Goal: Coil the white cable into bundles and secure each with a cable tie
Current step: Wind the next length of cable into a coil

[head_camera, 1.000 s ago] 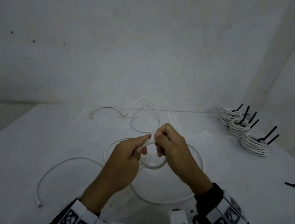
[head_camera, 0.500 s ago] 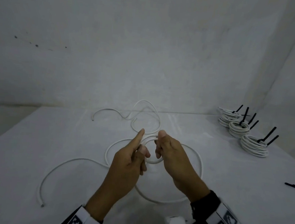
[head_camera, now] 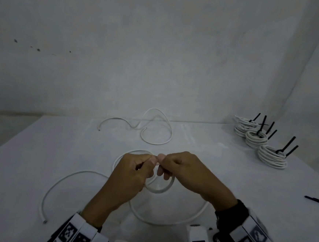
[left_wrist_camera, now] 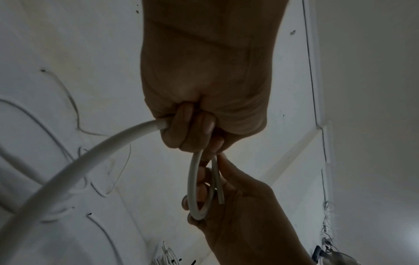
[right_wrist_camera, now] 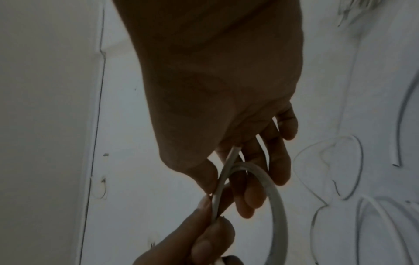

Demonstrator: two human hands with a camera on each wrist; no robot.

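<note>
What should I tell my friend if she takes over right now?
Left hand: grips the white cable at its first small loop.
Right hand: pinches the same loop beside the left.
The rest of that cable trails over the table; a second loose cable lies behind.
Done: tied bundles stacked far right.
Left: finish coiling, tie with the loose black cable tie, then do the other cable.

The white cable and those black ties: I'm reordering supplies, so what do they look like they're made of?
White cable: probably plastic-sheathed wire with a smooth matte jacket; it bends into springy loops. Black ties on the finished bundles: likely stiff plastic, since their tails stand straight up.
</note>
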